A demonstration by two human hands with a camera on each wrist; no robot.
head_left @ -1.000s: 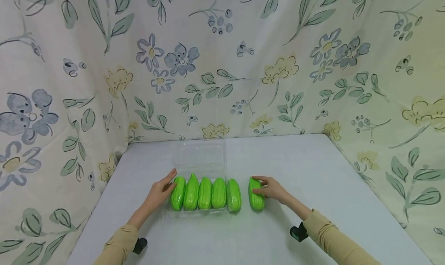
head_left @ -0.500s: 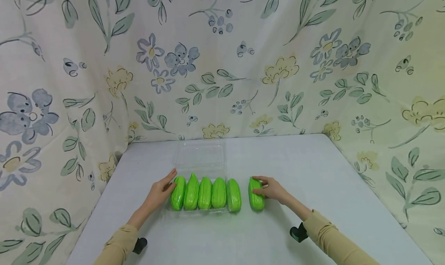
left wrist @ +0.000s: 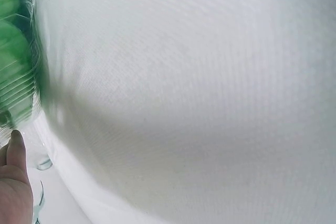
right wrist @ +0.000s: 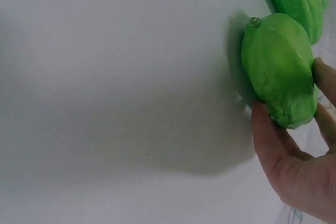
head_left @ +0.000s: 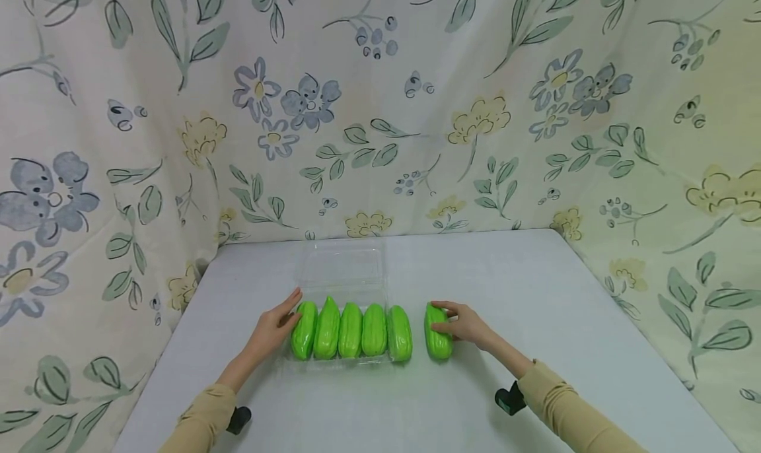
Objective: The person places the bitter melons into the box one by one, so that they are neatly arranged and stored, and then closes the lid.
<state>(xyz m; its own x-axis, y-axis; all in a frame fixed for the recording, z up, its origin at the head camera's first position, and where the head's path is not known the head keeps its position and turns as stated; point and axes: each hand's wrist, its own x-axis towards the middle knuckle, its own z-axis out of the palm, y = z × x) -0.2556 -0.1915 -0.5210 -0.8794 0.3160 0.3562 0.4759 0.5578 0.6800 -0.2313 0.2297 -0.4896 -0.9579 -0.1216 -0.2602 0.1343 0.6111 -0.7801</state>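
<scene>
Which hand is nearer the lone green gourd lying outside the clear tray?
Right. The right hand grips the lone gourd, fingers curled over its far end. The left hand is across the tray, touching the leftmost gourd of the row.

Both arms wear long, tan, soft-cloth sleeves (head_left: 205, 417) that reach down to the wrists. A small black camera unit (head_left: 510, 398) sits strapped under each wrist. The hands are bare.
</scene>
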